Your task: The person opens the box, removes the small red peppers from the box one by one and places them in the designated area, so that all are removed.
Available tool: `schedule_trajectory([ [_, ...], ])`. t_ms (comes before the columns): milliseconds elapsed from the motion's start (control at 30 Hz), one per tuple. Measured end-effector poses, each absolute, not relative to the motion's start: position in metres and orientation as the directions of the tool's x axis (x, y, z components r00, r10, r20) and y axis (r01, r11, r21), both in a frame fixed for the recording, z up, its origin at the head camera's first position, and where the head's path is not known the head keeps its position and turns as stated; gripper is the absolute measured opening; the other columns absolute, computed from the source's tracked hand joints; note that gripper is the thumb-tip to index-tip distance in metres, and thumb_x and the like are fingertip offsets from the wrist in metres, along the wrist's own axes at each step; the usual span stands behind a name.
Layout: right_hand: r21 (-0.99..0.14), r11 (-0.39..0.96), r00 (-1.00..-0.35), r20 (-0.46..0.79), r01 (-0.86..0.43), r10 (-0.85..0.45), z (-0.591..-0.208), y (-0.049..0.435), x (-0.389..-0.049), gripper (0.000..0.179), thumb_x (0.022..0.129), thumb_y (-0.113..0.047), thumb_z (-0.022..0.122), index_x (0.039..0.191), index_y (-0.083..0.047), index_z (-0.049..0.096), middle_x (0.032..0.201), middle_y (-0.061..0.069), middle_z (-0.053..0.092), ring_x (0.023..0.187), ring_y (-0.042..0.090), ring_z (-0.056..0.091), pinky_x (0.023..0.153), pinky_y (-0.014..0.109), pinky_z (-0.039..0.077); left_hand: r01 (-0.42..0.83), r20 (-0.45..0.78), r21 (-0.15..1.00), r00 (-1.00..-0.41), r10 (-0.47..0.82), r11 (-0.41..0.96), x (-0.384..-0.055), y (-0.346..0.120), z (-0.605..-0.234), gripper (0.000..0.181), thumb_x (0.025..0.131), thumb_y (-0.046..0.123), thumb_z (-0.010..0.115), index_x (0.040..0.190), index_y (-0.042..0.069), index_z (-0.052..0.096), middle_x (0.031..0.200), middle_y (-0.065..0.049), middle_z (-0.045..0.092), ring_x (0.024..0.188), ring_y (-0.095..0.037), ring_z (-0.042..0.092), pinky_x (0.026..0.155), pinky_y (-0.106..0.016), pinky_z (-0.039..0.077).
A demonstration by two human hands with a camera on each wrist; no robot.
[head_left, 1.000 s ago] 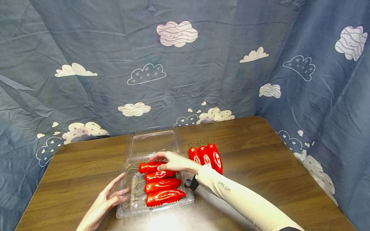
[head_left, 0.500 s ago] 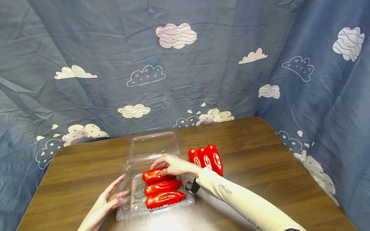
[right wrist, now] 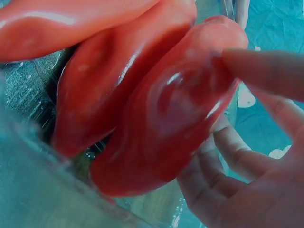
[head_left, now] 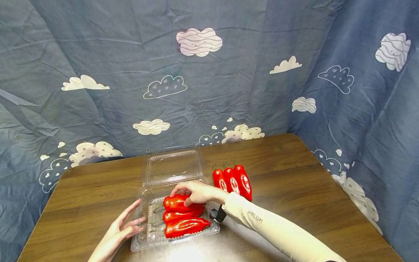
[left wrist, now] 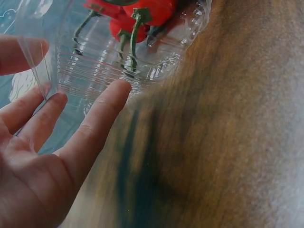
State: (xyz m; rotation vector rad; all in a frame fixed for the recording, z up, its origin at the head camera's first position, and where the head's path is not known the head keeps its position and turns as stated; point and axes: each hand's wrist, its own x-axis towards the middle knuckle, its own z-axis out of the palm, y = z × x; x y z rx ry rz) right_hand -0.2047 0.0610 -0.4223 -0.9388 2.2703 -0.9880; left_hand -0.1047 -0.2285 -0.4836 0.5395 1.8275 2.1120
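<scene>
In the head view, a clear plastic clamshell container (head_left: 144, 242) lies with its lid (head_left: 173, 165) folded back. Long glossy red peppers lie side by side in it, green stems pointing left. My right hand (head_left: 198, 193) grips the farthest red pepper (head_left: 175, 202), thumb on one side and fingers on the other, as the right wrist view also shows. That pepper overlaps the middle pepper (head_left: 178, 217); the nearest pepper (head_left: 186, 227) lies along the front wall. My left hand (head_left: 116, 233) is at the container's left side, fingers extended and spread, fingertips (left wrist: 124, 86) right at the clear wall.
Beyond my right forearm, three more red peppers (head_left: 231, 180) lie in a row on the brown wooden table (head_left: 288, 171), stems away from me. A blue cloth (head_left: 235, 83) with cloud prints hangs behind the table and along its right side.
My right hand has brought its pepper toward me inside the container, close against the others, so fewer peppers show there now. My left hand has stayed at the container's left side.
</scene>
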Motion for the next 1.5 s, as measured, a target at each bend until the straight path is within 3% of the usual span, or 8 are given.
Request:
schedule_trajectory([
  [300, -0.816, 0.457, -0.609, -0.169, -0.355, -0.775, -0.415, 0.07, -0.203, 0.045, 0.078, 0.006, 0.063, 0.117, -0.017, 0.065, 0.117, -0.003, 0.06, 0.1, 0.008, 0.052, 0.086, 0.024, 0.042, -0.021, 0.032, 0.993, -0.895, 0.446, -0.113, -0.107, -0.228, -0.482, 0.062, 0.096, -0.005, 0.04, 0.152, 0.002, 0.013, 0.15, 0.008, 0.019, 0.122, -0.018, 0.05, 0.094, -0.035, 0.048],
  [467, -0.866, 0.388, -0.579, -0.148, -0.316, -0.802, -0.411, 0.079, -0.203, 0.043, 0.08, 0.006, 0.06, 0.118, -0.014, 0.064, 0.125, -0.006, 0.058, 0.108, 0.006, 0.049, 0.094, 0.025, 0.039, -0.011, 0.043, 0.993, -0.895, 0.444, -0.117, -0.105, -0.225, -0.479, 0.062, 0.097, -0.005, 0.04, 0.153, 0.012, 0.021, 0.151, 0.008, 0.018, 0.121, -0.017, 0.051, 0.093, -0.033, 0.049],
  [600, -0.903, 0.319, -0.575, -0.104, -0.287, -0.811, -0.408, 0.09, -0.204, 0.04, 0.083, 0.007, 0.058, 0.119, -0.009, 0.063, 0.126, -0.002, 0.057, 0.11, 0.007, 0.049, 0.096, 0.026, 0.039, 0.014, 0.072, 0.991, -0.894, 0.442, -0.133, -0.104, -0.225, -0.48, 0.064, 0.095, -0.008, 0.04, 0.152, 0.013, 0.023, 0.15, 0.012, 0.02, 0.121, -0.017, 0.051, 0.092, -0.033, 0.049],
  [867, -0.935, 0.295, -0.658, -0.097, -0.197, -0.747, -0.406, 0.119, -0.204, 0.034, 0.087, -0.002, 0.06, 0.119, -0.012, 0.063, 0.123, -0.002, 0.057, 0.109, 0.015, 0.048, 0.089, 0.031, 0.042, 0.035, 0.104, 0.987, -0.879, 0.466, -0.155, -0.103, -0.227, -0.484, 0.065, 0.094, -0.01, 0.04, 0.153, 0.006, 0.017, 0.146, 0.023, 0.026, 0.12, -0.015, 0.051, 0.092, -0.032, 0.05],
  [1267, -0.928, 0.293, -0.782, -0.001, -0.232, -0.624, -0.413, 0.158, -0.203, 0.034, 0.087, -0.009, 0.063, 0.12, -0.009, 0.061, 0.119, 0.004, 0.058, 0.109, 0.024, 0.047, 0.09, 0.039, 0.042, 0.044, 0.119, 0.985, -0.877, 0.465, -0.169, -0.103, -0.227, -0.486, 0.066, 0.094, -0.01, 0.04, 0.153, 0.009, 0.019, 0.146, 0.024, 0.027, 0.119, -0.014, 0.052, 0.092, -0.031, 0.049],
  [1500, -0.932, 0.247, -0.817, 0.082, -0.266, -0.571, -0.417, 0.181, -0.206, 0.036, 0.087, -0.007, 0.063, 0.122, -0.002, 0.058, 0.12, 0.014, 0.058, 0.104, 0.028, 0.05, 0.087, 0.039, 0.045, 0.029, 0.121, 0.98, -0.874, 0.471, -0.198, -0.104, -0.227, -0.486, 0.066, 0.094, -0.011, 0.039, 0.153, 0.016, 0.024, 0.149, 0.017, 0.025, 0.12, -0.015, 0.052, 0.092, -0.033, 0.05],
])
